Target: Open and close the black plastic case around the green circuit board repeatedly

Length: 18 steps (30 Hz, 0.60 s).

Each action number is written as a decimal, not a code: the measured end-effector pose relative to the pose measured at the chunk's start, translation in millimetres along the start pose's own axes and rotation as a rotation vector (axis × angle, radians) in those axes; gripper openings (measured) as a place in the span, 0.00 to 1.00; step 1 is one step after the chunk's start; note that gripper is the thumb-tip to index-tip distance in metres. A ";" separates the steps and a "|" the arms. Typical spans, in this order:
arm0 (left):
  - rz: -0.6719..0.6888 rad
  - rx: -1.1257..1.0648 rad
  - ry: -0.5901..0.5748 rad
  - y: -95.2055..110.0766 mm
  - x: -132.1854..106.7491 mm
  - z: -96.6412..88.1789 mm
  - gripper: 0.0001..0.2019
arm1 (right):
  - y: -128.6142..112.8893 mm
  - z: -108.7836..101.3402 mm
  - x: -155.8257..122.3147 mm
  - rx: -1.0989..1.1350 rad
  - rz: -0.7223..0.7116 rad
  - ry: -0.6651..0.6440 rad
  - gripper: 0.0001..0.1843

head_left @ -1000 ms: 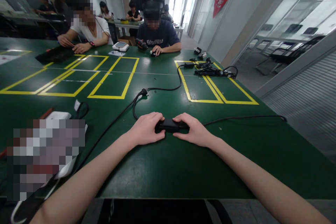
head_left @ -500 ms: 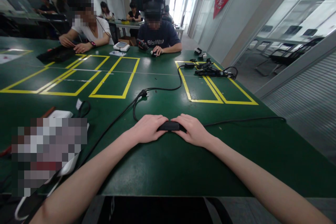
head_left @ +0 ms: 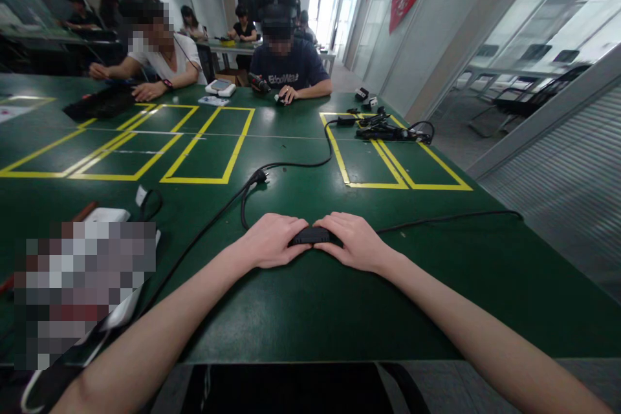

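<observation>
Our left hand and right hand gripped a black block by its two ends, inward from the middle of the near edge of the surface. We judged that the cord, running to the right edge, might catch there and twist the block loose.

Office-like workroom: from here I watch a person in a dark-blue printed T-shirt — others too — at tables.
Broad green-topped table: I see yellow tape rectangles on it.
Tall clear glass partition: beyond, a black metal-framed chair.
</observation>
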<state>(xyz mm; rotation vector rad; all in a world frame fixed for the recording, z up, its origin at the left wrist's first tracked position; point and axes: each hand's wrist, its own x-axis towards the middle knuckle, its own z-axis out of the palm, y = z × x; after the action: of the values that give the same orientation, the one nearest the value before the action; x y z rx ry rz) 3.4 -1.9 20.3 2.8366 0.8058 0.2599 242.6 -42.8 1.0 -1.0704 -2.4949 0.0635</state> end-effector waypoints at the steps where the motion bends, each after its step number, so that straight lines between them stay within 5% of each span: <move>1: 0.010 0.015 0.010 0.3 0.0 -0.2 0.12 | -0.2 -0.2 -0.2 -0.008 -0.005 0.004 0.18; 9: 0.077 0.032 0.043 0.8 -1.6 1.9 0.14 | -3.2 -5.2 -1.0 0.017 -0.010 0.034 0.18; 18: 0.061 0.071 0.114 1.6 -2.8 3.2 0.15 | -2.4 -5.8 -2.6 -0.029 -0.175 0.155 0.16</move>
<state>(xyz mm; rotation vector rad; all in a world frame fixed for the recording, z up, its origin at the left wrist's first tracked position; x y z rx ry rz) 2.5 -5.2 17.3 2.9384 0.7654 0.4126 244.8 -47.0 5.8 -0.8309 -2.4430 -0.1040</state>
